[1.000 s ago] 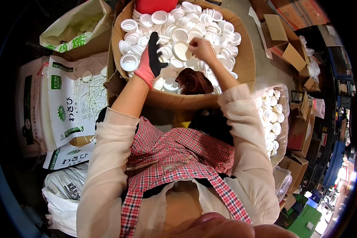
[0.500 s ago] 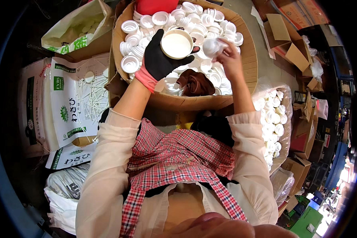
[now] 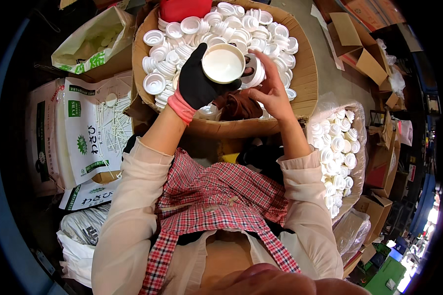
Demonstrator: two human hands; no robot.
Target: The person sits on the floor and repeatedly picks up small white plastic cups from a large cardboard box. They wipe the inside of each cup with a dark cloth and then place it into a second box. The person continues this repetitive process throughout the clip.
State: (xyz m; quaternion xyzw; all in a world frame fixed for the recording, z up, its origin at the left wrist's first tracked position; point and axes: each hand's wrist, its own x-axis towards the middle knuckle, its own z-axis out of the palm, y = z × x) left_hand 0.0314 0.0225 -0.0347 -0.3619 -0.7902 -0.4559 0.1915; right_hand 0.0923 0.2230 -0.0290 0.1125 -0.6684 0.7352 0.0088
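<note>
lid (image 3: 223, 64), shallow, round and white, is clasped in the grip of the black-gloved left hand (image 3: 198, 81), above a cardboard box (image 3: 263, 127) of loose white caps (image 3: 154, 83); the bare right hand (image 3: 274, 92) grasps a ridged cap (image 3: 254, 73) just beside it. a weak pinch on smooth plastic could drop either piece into the pile. the left fingers are partly hidden behind the lid; whether they touch the ridged cap, i cannot tell.

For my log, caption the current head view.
Gloved left hand holds a round cream-rimmed piece, bare right hand a white ringed piece, over a carton of white parts.
</note>
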